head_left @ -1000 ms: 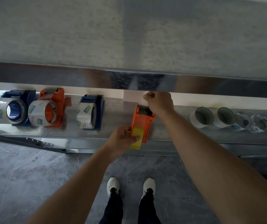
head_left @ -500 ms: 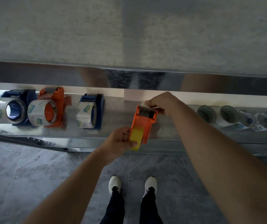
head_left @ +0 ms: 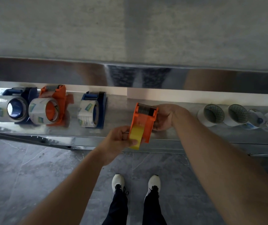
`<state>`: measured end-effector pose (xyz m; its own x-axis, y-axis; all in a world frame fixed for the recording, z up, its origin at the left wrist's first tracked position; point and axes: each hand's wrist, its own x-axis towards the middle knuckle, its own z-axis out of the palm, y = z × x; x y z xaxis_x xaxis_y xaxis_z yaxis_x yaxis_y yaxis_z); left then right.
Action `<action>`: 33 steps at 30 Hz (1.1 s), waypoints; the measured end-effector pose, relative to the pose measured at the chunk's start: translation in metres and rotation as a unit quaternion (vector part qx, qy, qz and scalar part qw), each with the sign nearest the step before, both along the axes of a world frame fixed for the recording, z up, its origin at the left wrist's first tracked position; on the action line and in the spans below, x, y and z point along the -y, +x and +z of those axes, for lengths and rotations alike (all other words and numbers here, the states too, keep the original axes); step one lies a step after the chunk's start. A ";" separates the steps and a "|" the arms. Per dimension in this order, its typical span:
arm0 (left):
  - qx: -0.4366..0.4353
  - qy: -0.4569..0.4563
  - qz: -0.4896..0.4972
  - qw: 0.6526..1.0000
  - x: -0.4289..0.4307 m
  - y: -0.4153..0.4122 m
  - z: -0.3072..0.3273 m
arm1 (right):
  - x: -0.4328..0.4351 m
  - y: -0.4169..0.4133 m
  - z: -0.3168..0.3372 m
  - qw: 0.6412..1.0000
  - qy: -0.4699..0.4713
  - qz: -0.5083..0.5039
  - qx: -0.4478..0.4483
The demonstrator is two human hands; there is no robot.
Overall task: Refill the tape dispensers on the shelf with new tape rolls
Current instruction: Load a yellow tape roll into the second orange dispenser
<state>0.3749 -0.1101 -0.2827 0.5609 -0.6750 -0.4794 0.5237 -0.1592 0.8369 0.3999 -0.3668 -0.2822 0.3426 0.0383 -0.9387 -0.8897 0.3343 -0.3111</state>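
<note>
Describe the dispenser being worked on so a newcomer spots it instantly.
Find the metal shelf running across the view below the grey wall. Three dispensers stand at its left end; the one you want is the orange dispenser near the middle, at the front edge. It alone is held in both hands and carries a yellow roll, while the others hold clear tape.

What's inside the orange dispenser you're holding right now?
A yellow tape roll sits in the held orange dispenser, sticking out at its near end. The left hand covers the roll's side, so its core cannot be seen. The right hand grips the far end.
</note>
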 end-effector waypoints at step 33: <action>-0.040 0.046 0.128 0.990 0.042 0.017 0.009 | -0.032 -0.001 -0.002 0.962 -0.139 -0.107 0.208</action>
<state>0.3920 -0.1523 -0.2732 0.6655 -0.4668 -0.5824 0.6212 -0.0862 0.7789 0.3986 -0.3345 -0.2839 0.6638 -0.3071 -0.6819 -0.5880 0.3490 -0.7296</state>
